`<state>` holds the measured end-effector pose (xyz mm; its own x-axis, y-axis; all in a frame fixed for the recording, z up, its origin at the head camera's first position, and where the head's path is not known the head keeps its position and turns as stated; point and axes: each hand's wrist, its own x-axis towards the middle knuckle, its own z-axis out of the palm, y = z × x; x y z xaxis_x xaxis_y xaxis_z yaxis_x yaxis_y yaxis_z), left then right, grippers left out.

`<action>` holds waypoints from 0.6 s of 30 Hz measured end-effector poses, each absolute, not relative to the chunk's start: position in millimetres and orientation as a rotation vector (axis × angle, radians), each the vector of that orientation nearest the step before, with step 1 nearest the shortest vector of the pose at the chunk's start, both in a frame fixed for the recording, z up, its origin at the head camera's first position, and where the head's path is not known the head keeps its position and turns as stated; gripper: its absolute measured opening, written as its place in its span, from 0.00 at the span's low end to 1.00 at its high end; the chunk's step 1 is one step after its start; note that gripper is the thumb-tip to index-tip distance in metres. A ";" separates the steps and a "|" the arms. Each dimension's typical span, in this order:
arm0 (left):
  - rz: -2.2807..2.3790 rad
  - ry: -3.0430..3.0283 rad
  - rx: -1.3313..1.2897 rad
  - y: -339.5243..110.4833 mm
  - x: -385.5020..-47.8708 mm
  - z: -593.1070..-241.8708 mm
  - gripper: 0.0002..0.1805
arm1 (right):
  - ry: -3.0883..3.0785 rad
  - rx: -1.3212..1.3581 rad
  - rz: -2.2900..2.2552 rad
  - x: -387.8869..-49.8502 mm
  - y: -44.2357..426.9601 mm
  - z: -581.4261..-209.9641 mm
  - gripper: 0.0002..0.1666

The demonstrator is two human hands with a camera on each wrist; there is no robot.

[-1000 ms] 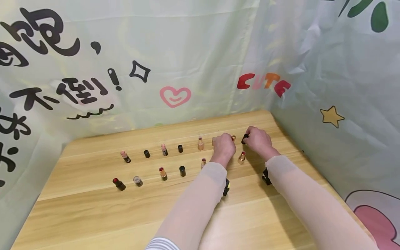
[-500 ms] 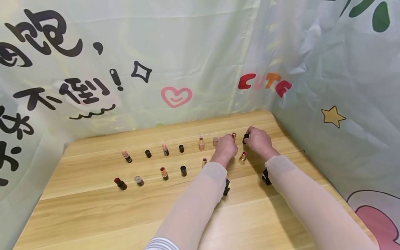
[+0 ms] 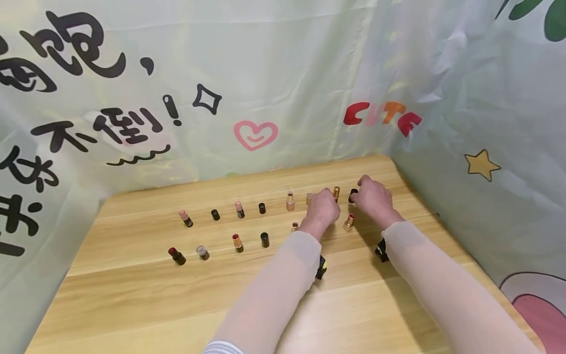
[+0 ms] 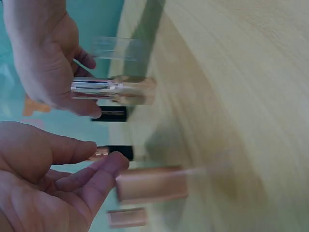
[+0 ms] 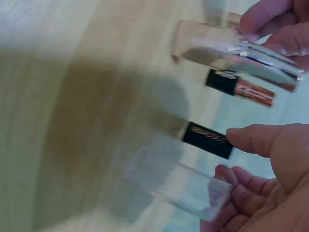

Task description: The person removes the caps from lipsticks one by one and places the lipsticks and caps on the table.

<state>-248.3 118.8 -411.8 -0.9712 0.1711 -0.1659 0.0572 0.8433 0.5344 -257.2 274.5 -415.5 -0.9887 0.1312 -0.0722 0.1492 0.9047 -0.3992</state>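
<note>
In the head view my left hand (image 3: 322, 209) is beside an uncapped lipstick (image 3: 337, 193) with a black base and gold tube, standing upright. In the left wrist view the thumb and fingertips surround this lipstick's outline with a gap; contact cannot be told. A rose-gold cap (image 3: 309, 199) stands on that hand's other side. My right hand (image 3: 375, 200) is spread at a black lipstick cap (image 3: 353, 195); in the right wrist view the thumb meets the cap's end, while the other fingers stay apart. A clear cover (image 5: 178, 183) stands close to those fingers. A gold lipstick (image 3: 349, 222) stands in front.
Several more lipsticks and caps stand in two rows to the left, including a dark red lipstick (image 3: 177, 256), a grey-topped piece (image 3: 202, 252), a gold-and-black lipstick (image 3: 238, 243) and a black cap (image 3: 265, 240). A printed curtain (image 3: 292, 73) borders the wooden table (image 3: 132, 309).
The head view has shifted slightly, so everything sits further right. More of the gold-and-black lipstick shows beside the left hand. The right fingers have lifted a little from the black cap.
</note>
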 end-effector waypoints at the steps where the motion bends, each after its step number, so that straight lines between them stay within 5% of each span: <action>1: 0.837 2.805 0.179 116.2 -245.6 -407.4 0.12 | 3.037 0.226 -0.645 -255.2 274.1 -412.5 0.31; 6: 1.057 2.733 0.206 93.9 -227.6 -381.2 0.32 | 3.168 0.184 -0.783 -240.4 267.1 -400.7 0.29; 18: 1.190 2.987 0.553 -34.1 -147.8 -379.6 0.20 | 3.472 -0.222 -1.227 -179.7 221.6 -408.1 0.17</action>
